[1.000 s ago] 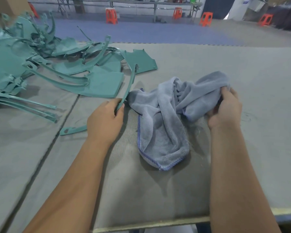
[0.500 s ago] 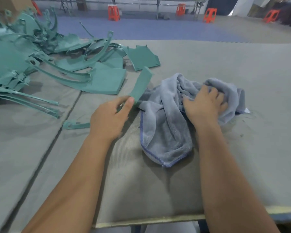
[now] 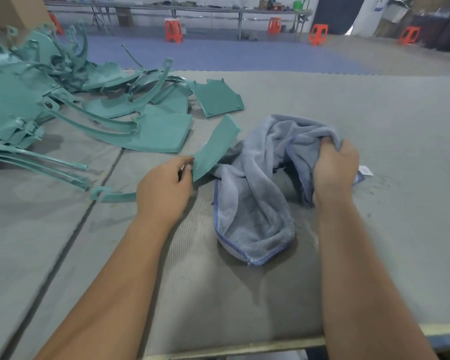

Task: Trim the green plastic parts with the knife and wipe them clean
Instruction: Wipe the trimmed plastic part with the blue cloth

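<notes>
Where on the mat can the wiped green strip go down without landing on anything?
Bare mat lies right of the grey towel past the right hand, and along the near table edge between the forearms. The far left is crowded with the pile of green parts.

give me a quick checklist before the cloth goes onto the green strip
1. Left hand holds the green strip: ok, pinched at its near end.
2. Right hand grips the blue cloth: ok, fingers curled into a bunched fold.
3. Strip face is free to wipe: ok, its far end rises beside the cloth, uncovered.
4. Cloth is free to lift: ok, nothing lies on it; its lower part rests on the table mat.
5. Knife is out of the way: cannot tell, none in view.
6. Strip is already trimmed: cannot tell.
</notes>
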`<state>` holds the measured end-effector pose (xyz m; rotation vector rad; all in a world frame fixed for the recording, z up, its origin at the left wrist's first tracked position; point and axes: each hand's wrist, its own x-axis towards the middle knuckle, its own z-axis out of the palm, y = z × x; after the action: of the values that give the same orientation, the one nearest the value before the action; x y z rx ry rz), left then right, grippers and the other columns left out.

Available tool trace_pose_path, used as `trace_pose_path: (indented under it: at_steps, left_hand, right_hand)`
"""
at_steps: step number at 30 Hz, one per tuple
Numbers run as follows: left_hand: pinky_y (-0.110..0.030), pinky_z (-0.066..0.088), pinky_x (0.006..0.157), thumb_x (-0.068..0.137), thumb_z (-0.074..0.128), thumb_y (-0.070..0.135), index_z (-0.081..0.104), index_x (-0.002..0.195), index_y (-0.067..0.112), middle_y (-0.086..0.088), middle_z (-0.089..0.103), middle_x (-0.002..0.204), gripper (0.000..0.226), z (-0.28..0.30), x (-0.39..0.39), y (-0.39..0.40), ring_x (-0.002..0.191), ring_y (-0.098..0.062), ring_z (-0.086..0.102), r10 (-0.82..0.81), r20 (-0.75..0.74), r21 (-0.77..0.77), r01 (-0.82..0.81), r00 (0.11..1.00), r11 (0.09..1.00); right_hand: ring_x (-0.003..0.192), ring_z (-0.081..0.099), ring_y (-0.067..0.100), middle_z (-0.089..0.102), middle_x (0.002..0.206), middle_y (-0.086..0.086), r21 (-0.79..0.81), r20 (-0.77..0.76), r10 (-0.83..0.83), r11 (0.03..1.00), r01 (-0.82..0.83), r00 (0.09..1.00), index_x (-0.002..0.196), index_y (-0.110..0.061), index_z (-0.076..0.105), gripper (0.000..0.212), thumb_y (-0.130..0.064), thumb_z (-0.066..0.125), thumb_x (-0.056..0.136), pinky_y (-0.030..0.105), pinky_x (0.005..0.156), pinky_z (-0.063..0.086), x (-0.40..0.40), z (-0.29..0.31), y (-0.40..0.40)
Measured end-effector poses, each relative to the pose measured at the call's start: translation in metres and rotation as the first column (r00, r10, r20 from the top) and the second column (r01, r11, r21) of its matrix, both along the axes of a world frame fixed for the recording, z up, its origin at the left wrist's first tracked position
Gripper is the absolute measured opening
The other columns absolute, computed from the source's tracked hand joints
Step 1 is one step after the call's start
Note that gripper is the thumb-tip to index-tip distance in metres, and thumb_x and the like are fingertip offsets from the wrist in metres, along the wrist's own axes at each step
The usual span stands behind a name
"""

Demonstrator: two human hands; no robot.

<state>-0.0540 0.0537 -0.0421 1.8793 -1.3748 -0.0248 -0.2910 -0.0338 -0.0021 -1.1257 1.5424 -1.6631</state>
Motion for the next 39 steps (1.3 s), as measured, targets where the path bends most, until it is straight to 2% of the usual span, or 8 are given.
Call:
trace_pose_path:
  at_steps: [5,9,14,20,25,31,37,39]
  left_hand:
    - [-0.03,0.033,0.063,0.099,0.049,0.03,0.057,0.132,0.026,0.009,0.058,0.077,0.034,0.006,-0.002,0.001,0.073,-0.016,0.051,0.086,0.003,-0.106,-0.086,0.996,0.991]
    - [-0.031,0.034,0.065,0.099,0.049,0.029,0.06,0.128,0.022,0.005,0.066,0.084,0.032,0.005,-0.003,0.0,0.08,-0.022,0.058,0.061,0.046,-0.042,-0.059,0.997,0.997]
    - [-0.032,0.03,0.06,0.099,0.046,0.029,0.067,0.09,0.018,-0.002,0.066,0.084,0.025,0.003,-0.001,-0.001,0.072,-0.021,0.048,0.125,0.077,0.069,-0.131,0.989,0.989]
    - [-0.031,0.029,0.06,0.098,0.047,0.031,0.067,0.096,0.019,0.0,0.068,0.088,0.024,0.002,-0.001,-0.004,0.073,-0.017,0.045,0.14,0.042,0.067,-0.143,0.989,0.987]
    - [-0.031,0.028,0.06,0.099,0.046,0.03,0.066,0.097,0.018,0.001,0.067,0.089,0.023,0.001,-0.002,-0.006,0.073,-0.016,0.045,0.136,0.068,0.043,-0.139,0.988,0.989]
    - [-0.031,0.029,0.063,0.099,0.045,0.029,0.064,0.096,0.017,-0.003,0.067,0.093,0.023,0.002,-0.003,-0.006,0.084,-0.026,0.057,0.127,0.159,0.064,-0.139,0.979,0.988]
    - [-0.032,0.029,0.06,0.099,0.044,0.028,0.061,0.091,0.013,-0.007,0.065,0.091,0.024,0.004,-0.004,-0.005,0.082,-0.03,0.058,0.154,0.277,0.021,-0.166,0.949,0.986]
    - [-0.032,0.03,0.059,0.099,0.044,0.029,0.06,0.089,0.014,-0.008,0.064,0.089,0.024,0.004,-0.007,-0.006,0.082,-0.032,0.059,0.133,0.334,0.02,-0.148,0.933,0.989]
  right_hand:
    - [0.096,0.07,0.024,0.074,0.101,0.007,-0.135,0.667,0.233,0.972,-0.192,0.708,0.101,-0.013,0.073,0.035,-0.039,0.05,0.097,0.036,0.078,0.058,-0.005,0.009,0.006]
    - [0.114,0.062,0.031,0.067,0.12,0.014,-0.403,0.658,0.63,0.757,-0.513,0.413,0.111,-0.011,0.072,0.056,-0.053,0.038,0.099,0.043,0.091,0.054,-0.003,0.011,0.013]
    - [0.121,0.055,0.023,0.054,0.135,0.006,0.12,-0.074,0.604,0.795,-0.594,0.794,0.138,-0.013,0.042,0.074,-0.027,0.08,0.077,0.046,0.103,0.046,0.008,0.007,0.015]
    - [0.109,0.036,0.016,0.032,0.121,-0.002,0.32,-0.64,0.469,0.883,-0.344,0.608,0.126,-0.026,0.044,0.076,-0.048,0.082,0.063,0.03,0.093,0.038,0.009,0.008,0.02]
    - [0.068,0.048,0.017,0.058,0.085,0.004,0.118,-0.67,0.19,0.982,-0.149,0.718,0.106,-0.005,0.054,0.03,-0.024,0.065,0.085,0.02,0.052,0.029,-0.002,0.01,0.017]
    - [0.072,0.036,0.025,0.047,0.079,0.008,-0.195,-0.727,-0.216,0.975,0.106,0.651,0.08,-0.013,0.044,0.032,-0.033,0.034,0.103,0.029,0.061,0.016,-0.002,0.02,0.019]
    - [0.065,0.03,0.021,0.03,0.066,0.003,-0.326,0.22,0.133,0.944,-0.056,0.966,0.065,-0.021,0.031,0.039,-0.029,0.046,0.1,0.034,0.062,0.027,0.014,0.032,0.024]
    - [0.058,0.032,0.008,0.032,0.062,-0.008,-0.438,0.067,0.132,0.894,-0.09,0.989,0.066,-0.025,0.033,0.036,-0.027,0.055,0.095,0.024,0.056,0.03,0.031,0.033,0.034]
